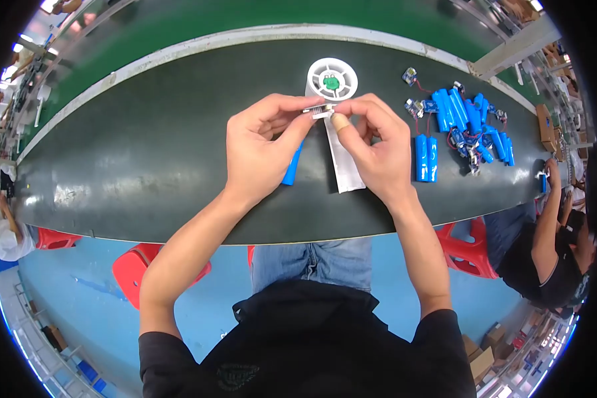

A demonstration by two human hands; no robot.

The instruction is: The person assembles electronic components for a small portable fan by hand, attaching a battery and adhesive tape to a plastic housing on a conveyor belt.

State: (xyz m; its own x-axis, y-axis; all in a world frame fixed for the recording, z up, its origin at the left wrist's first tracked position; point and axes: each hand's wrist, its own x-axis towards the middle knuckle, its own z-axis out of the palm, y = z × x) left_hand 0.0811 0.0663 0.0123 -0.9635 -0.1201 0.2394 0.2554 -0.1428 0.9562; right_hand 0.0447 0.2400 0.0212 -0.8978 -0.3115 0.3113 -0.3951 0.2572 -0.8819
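Note:
In front of me, a small circuit board with pale parts (321, 110) is pinched between the fingertips of both my hands. My left hand (262, 142) is closed on its left end, and my right hand (381, 142) grips its right end with thumb and fingers. A blue battery pack (291, 171) lies on the table, partly hidden under my left hand. Just beyond my fingers is a white tape roll (350, 81) with a spoked core and a green piece at its middle. A white strip (345, 169) stretches from near the roll toward me, partly behind my right hand.
On the right, several blue battery packs with wired boards (467, 116) lie in a loose heap; one pack (426, 159) sits closest to my right hand. The dark green table (146, 152) curves across. Red stools (129, 272) stand below its edge. A co-worker (550, 245) sits at far right.

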